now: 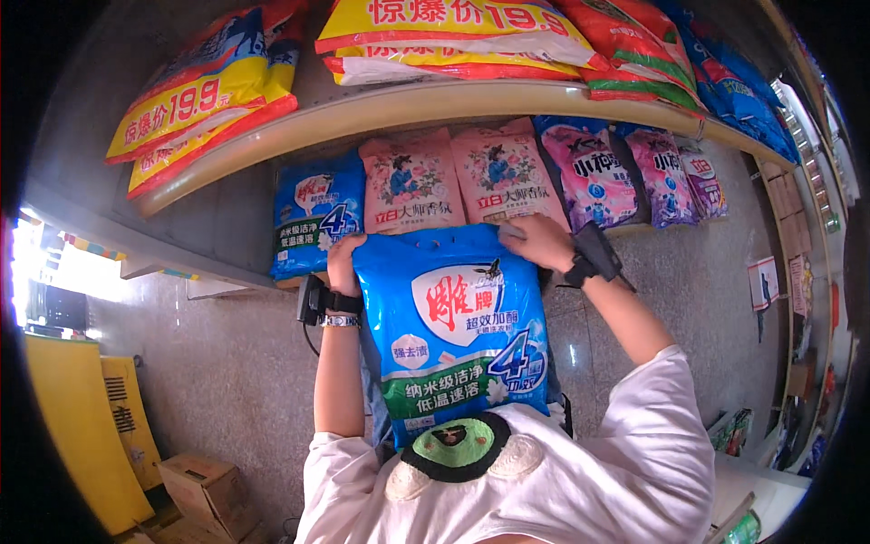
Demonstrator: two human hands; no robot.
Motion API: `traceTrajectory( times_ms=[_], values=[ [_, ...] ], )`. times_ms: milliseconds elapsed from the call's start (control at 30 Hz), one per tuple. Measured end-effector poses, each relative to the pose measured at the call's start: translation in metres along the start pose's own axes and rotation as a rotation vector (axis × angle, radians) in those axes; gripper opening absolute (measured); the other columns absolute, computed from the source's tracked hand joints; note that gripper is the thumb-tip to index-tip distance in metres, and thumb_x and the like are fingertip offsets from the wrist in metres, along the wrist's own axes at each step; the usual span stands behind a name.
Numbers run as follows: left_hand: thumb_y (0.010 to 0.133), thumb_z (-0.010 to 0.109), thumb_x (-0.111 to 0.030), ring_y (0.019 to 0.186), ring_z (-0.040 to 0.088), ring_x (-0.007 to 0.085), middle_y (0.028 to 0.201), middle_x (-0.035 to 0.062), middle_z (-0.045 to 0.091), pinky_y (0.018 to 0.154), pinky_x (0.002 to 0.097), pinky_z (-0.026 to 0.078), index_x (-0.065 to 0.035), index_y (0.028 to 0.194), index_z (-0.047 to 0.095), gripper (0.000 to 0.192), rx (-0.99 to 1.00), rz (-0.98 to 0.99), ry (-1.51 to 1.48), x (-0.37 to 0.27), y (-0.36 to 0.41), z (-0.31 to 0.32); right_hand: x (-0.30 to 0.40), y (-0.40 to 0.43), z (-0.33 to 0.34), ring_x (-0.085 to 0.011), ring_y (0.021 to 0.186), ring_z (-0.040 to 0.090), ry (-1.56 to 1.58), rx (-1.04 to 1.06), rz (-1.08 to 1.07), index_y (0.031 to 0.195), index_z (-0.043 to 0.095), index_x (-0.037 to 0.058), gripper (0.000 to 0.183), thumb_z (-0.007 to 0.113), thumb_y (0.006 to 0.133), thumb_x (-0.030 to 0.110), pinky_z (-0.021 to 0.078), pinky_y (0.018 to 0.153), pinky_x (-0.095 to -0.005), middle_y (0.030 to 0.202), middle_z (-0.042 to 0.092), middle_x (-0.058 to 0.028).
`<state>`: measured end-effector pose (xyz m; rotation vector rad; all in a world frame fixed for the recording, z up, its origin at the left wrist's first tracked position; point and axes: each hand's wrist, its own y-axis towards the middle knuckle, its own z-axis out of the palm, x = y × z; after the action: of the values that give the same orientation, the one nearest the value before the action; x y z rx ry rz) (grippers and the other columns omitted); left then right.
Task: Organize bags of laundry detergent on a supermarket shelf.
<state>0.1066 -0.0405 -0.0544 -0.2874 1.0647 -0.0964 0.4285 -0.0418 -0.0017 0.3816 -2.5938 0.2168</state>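
A large blue plastic bag of laundry powder point(452, 326) hangs upright in front of my torso, its printed front facing up to the camera. My left hand point(345, 262) grips its top left corner, and my right hand point(540, 241) holds the top right corner. Just beyond its top edge, on the lower shelf, stand a smaller blue detergent bag point(316, 211), two pink detergent bags point(411, 180) and several purple-pink detergent bags point(595, 173). Both wrists wear black strapped devices.
Above the lower row curves the edge of an upper shelf point(435, 95), bearing yellow-red bags point(204, 95), red-green bags point(639, 54) and blue bags point(737, 88). Cardboard boxes point(204, 489) and a yellow stand point(81, 428) are at lower left. More shelving runs along the right.
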Motion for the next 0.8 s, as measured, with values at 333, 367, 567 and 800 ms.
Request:
traceTrajectory(
  times_ms=[333, 367, 567, 800],
  values=[
    [0.077, 0.054, -0.017, 0.070, 0.057, 0.0156, 0.075, 0.0070, 0.061, 0.066, 0.0273, 0.045, 0.0006, 0.077, 0.062, 0.019, 0.057, 0.112, 0.273, 0.022, 0.022, -0.022, -0.072, -0.040, 0.006, -0.0252, 0.066, 0.060, 0.360, -0.036, 0.273, 0.087, 0.062, 0.0018, 0.023, 0.057, 0.080, 0.023, 0.0440, 0.059, -0.0346, 0.072, 0.062, -0.0128],
    [0.078, 0.054, -0.017, 0.069, 0.057, 0.0153, 0.075, 0.0069, 0.061, 0.065, 0.0272, 0.045, 0.0004, 0.077, 0.062, 0.019, 0.045, 0.119, 0.293, 0.022, 0.019, -0.017, -0.071, -0.042, 0.010, -0.0223, 0.062, 0.060, 0.450, -0.033, 0.349, 0.087, 0.062, 0.0014, 0.023, 0.057, 0.081, 0.023, 0.0439, 0.056, -0.0331, 0.069, 0.062, -0.0109],
    [0.079, 0.055, -0.022, 0.066, 0.057, 0.0145, 0.073, 0.0051, 0.061, 0.062, 0.0246, 0.045, -0.0029, 0.074, 0.061, 0.020, 0.013, -0.112, 0.093, 0.011, 0.009, 0.001, -0.065, -0.037, 0.020, -0.0127, 0.042, 0.052, 0.548, -0.174, 0.227, 0.079, 0.060, 0.0000, 0.025, 0.059, 0.081, 0.025, 0.0367, 0.039, -0.0273, 0.055, 0.056, -0.0059],
    [0.080, 0.056, -0.045, 0.050, 0.041, 0.0059, 0.058, -0.0039, 0.048, 0.044, 0.0193, 0.024, -0.0116, 0.071, 0.054, 0.035, -0.046, -0.197, 0.294, 0.023, -0.013, -0.041, -0.103, -0.030, 0.053, -0.0134, 0.045, 0.051, 0.584, -0.310, 0.056, 0.074, 0.058, -0.0008, 0.031, 0.064, 0.077, 0.029, 0.0383, 0.042, -0.0280, 0.054, 0.054, -0.0058]
  ],
)
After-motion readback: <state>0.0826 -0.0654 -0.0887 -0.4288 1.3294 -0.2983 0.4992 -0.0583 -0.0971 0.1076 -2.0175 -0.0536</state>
